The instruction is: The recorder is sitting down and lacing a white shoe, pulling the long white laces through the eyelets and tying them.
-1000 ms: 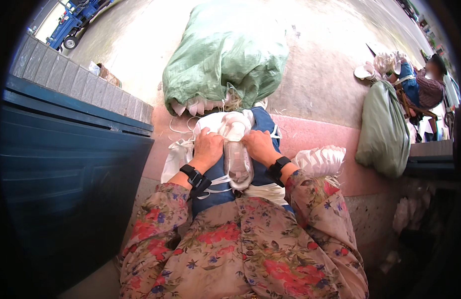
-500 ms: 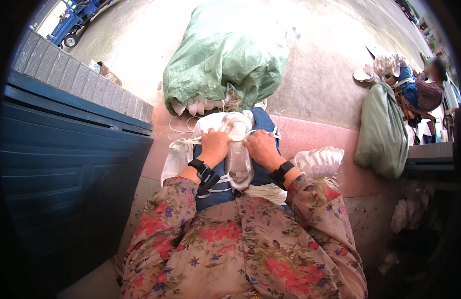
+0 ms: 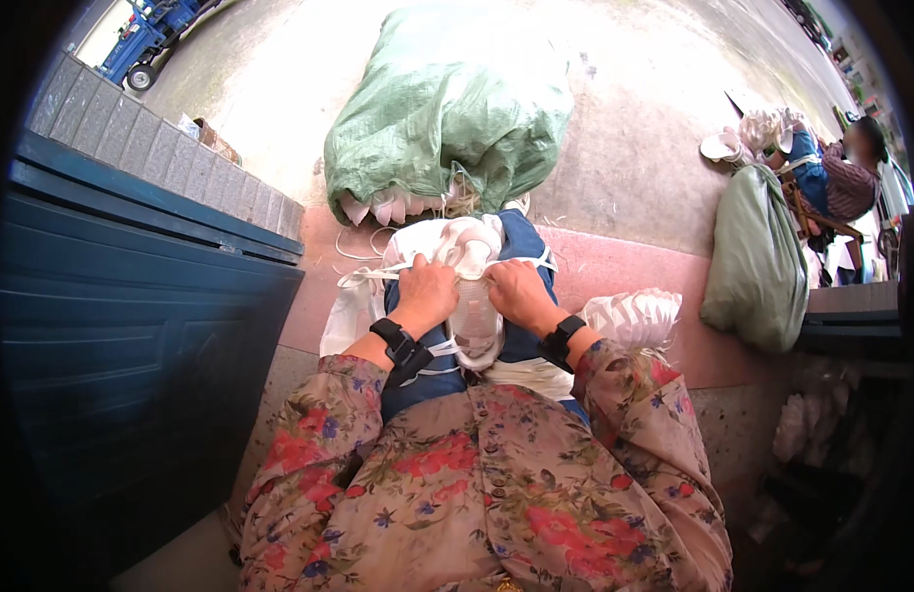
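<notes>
On my lap, between my blue-clad thighs, lies a white shoe [image 3: 477, 331], its toe toward me and its opening away. My left hand [image 3: 426, 293] is closed at the shoe's left side, fingers pinching a white lace [image 3: 386, 275] that trails off to the left. At the opposite side my right hand [image 3: 522, 296] is closed too, thumb and fingers on the lace where it crosses the shoe. Both hands are level, with the shoe's throat between them; the fingertips are partly hidden. White cloth or shoe material [image 3: 415, 240] lies beyond my left hand.
A large green woven sack [image 3: 447, 118] with white pieces at its mouth stands ahead. Stacked white pieces [image 3: 632, 318] lie right of my leg. A blue panelled door [image 3: 141, 345] borders the left. Far right, another person [image 3: 852, 178] sits by a greenish sack [image 3: 758, 261].
Both hands stay at the shoe's sides with slight finger shifts. The lace on the left now shows more clearly, stretched out from my left hand. The shoe has hardly moved.
</notes>
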The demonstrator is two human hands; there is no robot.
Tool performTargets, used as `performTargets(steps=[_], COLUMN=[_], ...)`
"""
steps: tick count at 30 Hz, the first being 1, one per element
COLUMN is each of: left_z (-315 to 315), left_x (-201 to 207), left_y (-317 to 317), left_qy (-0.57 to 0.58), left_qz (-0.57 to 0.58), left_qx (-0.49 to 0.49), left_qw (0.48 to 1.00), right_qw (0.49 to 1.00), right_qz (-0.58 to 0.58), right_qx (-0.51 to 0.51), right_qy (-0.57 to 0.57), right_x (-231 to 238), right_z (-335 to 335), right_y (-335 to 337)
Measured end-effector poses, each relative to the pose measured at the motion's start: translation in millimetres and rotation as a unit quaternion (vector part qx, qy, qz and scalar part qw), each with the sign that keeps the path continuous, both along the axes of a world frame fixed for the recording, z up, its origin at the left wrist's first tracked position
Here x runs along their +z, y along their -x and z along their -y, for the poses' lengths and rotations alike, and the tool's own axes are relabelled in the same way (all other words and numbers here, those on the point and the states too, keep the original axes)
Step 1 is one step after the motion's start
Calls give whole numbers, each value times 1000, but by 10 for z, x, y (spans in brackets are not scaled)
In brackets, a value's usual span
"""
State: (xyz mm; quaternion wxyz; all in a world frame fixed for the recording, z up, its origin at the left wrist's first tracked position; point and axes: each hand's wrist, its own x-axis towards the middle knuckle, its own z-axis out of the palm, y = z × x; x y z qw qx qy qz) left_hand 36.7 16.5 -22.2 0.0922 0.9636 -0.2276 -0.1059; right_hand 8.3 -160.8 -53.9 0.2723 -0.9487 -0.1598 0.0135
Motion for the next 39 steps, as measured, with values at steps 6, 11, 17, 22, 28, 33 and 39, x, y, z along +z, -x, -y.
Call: performTargets(steps=[6, 11, 17, 22, 28, 33, 39], left_z=[-114, -132, -132, -204, -143, -165, -127], left_x=[-16, -94, -125, -205, -190, -221, -169], left_y=[-88, -68, -5, -8, -16, 38, 73], left_qy=[37, 66, 90, 109, 68, 103, 77], left_qz=[-60, -65, -16, 12, -6, 70, 71], left_qx=[-4, 5, 1, -29, -23, -35, -48], left_qw=[997, 996, 996, 994, 997, 992, 993], right_qw=[978, 941, 959, 958, 980, 992, 994], right_qz=[99, 120, 171, 144, -70, -78, 8], right_qx=[122, 171, 152, 155, -70, -95, -44], right_qy=[138, 267, 165, -192, -172, -5, 104], right_x=[130, 228, 122, 497, 266, 110, -52], right_z=[-76, -186, -78, -335, -457, -468, -424], right_y=[32, -54, -91, 7, 87, 23, 32])
